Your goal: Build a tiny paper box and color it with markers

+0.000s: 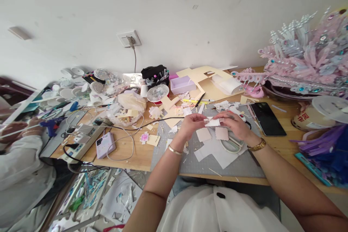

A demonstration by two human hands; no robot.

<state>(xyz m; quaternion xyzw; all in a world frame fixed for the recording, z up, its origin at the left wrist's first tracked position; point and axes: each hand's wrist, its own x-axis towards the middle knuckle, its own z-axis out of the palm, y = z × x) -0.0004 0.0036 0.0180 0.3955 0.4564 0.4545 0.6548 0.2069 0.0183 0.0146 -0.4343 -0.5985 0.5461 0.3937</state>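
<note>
Between my left hand (193, 125) and my right hand (236, 124) is a small white piece of paper or card (212, 121), pinched by the fingers of both. Just below it, two small pale pink squares with scalloped edges (222, 133) lie on the grey cutting mat (187, 168). Scissors with pale handles (231, 145) rest under my right wrist, their blades mostly hidden. White paper sheets (221, 156) are spread on the mat nearer to me.
A black phone or tablet (268, 119) lies right of the mat, near a lidded cup (310, 117). A power strip (84, 141) and purple device (105, 145) are on the left. Another person's hands (29, 128) are by a blue glue gun (51, 127). A lilac box (182, 85) stands behind.
</note>
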